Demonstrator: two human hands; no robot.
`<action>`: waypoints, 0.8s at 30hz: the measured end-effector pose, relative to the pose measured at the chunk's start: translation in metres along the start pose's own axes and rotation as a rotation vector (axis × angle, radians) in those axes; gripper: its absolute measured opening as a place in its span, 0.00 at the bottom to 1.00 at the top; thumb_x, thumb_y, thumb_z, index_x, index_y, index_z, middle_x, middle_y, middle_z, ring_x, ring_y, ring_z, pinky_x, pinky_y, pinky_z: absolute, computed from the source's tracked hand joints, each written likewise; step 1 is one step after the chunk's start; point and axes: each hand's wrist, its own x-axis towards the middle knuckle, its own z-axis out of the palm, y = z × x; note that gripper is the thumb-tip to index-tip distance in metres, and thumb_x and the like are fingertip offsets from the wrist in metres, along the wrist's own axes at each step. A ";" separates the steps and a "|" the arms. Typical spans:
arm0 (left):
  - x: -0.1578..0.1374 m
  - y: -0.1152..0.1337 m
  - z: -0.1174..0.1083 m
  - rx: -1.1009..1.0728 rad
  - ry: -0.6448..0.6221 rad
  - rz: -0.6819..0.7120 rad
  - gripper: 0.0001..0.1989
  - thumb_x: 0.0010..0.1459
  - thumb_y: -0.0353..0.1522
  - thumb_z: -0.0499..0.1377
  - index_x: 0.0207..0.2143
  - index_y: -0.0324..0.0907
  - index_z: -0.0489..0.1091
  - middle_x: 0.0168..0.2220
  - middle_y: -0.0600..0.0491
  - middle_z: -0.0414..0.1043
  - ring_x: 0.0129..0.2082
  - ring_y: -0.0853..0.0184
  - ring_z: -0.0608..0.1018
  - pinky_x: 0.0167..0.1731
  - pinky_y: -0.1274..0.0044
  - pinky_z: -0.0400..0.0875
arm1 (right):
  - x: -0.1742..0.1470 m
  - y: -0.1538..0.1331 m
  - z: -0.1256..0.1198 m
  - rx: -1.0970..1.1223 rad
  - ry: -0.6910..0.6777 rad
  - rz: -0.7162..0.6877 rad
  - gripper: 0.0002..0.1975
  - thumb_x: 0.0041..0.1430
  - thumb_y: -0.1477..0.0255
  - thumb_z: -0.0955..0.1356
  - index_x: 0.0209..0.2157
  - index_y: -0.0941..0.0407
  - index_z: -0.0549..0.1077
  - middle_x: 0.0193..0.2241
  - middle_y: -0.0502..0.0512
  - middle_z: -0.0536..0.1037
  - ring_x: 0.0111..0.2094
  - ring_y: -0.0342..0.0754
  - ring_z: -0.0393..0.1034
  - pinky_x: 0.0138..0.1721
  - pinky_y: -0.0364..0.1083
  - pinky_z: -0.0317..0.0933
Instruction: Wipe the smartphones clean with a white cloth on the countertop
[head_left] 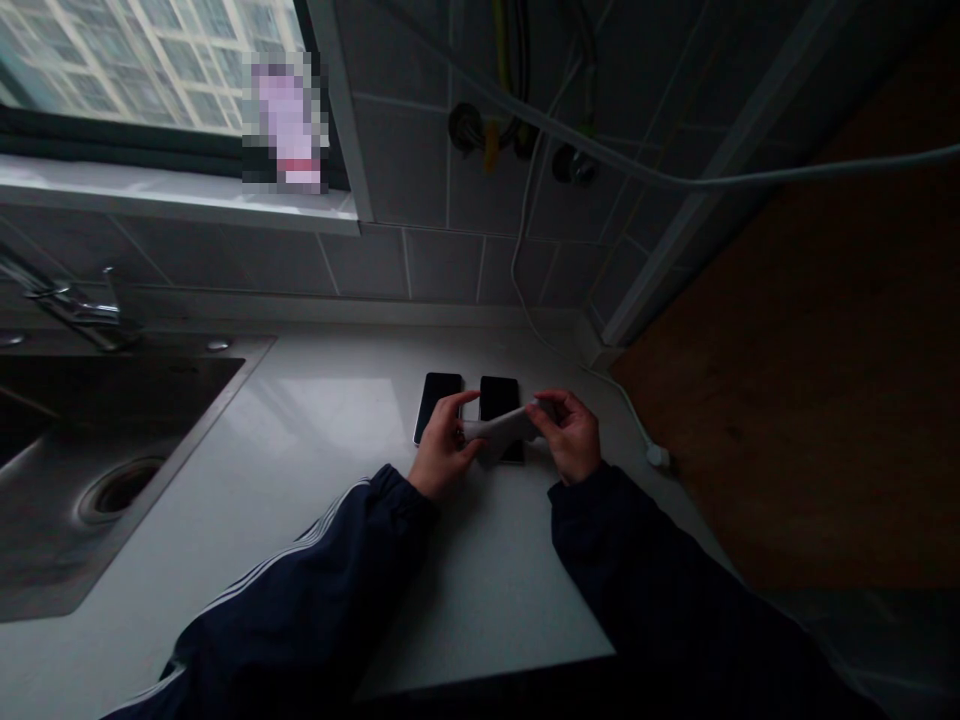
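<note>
Left hand (444, 447), loosely curled, grips grey cloth (498, 432) at three o'clock; right hand (570, 435) pinches it at nine.

Look at that left sleeve (322, 590), dark navy, loose and creased, slim white stripes (324, 522) running along it! Right sleeve (637, 560), deep navy too, and 2 gathered cuffs (405, 495).

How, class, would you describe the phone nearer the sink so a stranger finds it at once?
From the steel sink, follow the white countertop rightward to the first dark phone, partly hidden by the left hand. It sits on the sink side of the other phone, whose middle the grey cloth hides.
</note>
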 end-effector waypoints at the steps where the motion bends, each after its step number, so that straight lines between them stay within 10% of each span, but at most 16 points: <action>1: 0.000 -0.001 -0.001 0.026 -0.012 0.024 0.34 0.43 0.24 0.69 0.55 0.45 0.72 0.54 0.44 0.70 0.33 0.69 0.75 0.32 0.77 0.74 | 0.000 0.000 0.000 -0.009 0.003 -0.009 0.16 0.52 0.60 0.77 0.39 0.54 0.78 0.33 0.52 0.80 0.35 0.49 0.74 0.38 0.47 0.66; 7: 0.001 -0.003 -0.002 0.165 0.021 0.092 0.32 0.51 0.27 0.65 0.59 0.46 0.65 0.59 0.44 0.68 0.34 0.70 0.75 0.34 0.76 0.75 | 0.000 -0.005 -0.001 -0.142 0.055 -0.075 0.14 0.53 0.59 0.76 0.35 0.54 0.81 0.32 0.53 0.82 0.34 0.50 0.75 0.38 0.48 0.67; 18: 0.004 0.002 -0.008 0.511 0.090 0.236 0.08 0.61 0.33 0.61 0.40 0.43 0.79 0.35 0.52 0.79 0.28 0.68 0.75 0.31 0.74 0.70 | 0.001 -0.001 -0.003 -0.283 -0.145 -0.228 0.19 0.52 0.65 0.76 0.47 0.52 0.80 0.40 0.55 0.79 0.43 0.53 0.75 0.44 0.50 0.69; 24: 0.003 0.011 -0.008 0.503 0.132 0.263 0.07 0.62 0.35 0.61 0.39 0.43 0.78 0.41 0.49 0.80 0.46 0.60 0.77 0.48 0.68 0.70 | 0.005 0.000 -0.004 -0.376 -0.050 -0.192 0.04 0.49 0.69 0.73 0.29 0.53 0.80 0.37 0.57 0.74 0.42 0.54 0.72 0.42 0.52 0.67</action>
